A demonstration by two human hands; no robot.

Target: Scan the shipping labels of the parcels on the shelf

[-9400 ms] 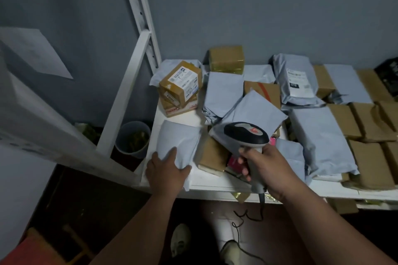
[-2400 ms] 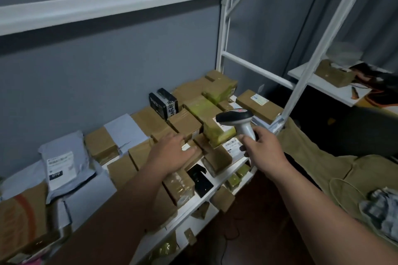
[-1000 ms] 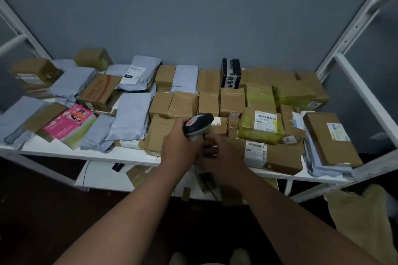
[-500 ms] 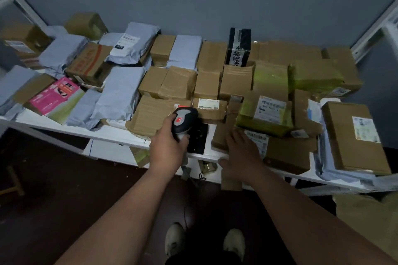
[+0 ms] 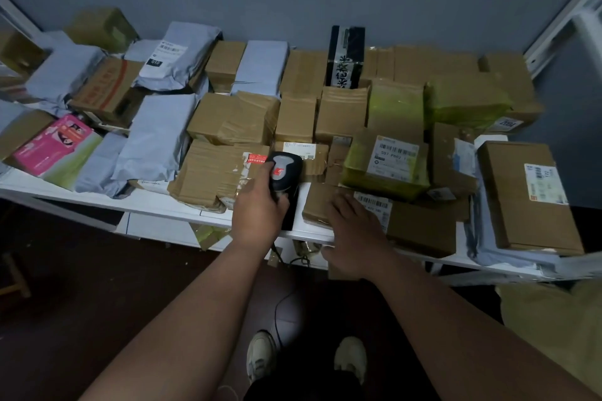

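Head view looks down on a white shelf (image 5: 153, 202) crowded with parcels. Left hand (image 5: 259, 208) curls round the grip of a dark barcode scanner (image 5: 285, 169), whose head sits over the front edge of the shelf, just beside a flat brown box (image 5: 211, 172) with a red sticker. Right of the scanner, the right hand (image 5: 353, 231) lies with fingers spread and straight on a low cardboard parcel (image 5: 420, 224), touching its barcode label (image 5: 374, 205). Behind that parcel rests a green-taped parcel (image 5: 384, 162) with a white shipping label. Left of the scanner lie grey mailer bags (image 5: 156, 136) and a pink box (image 5: 52, 148).
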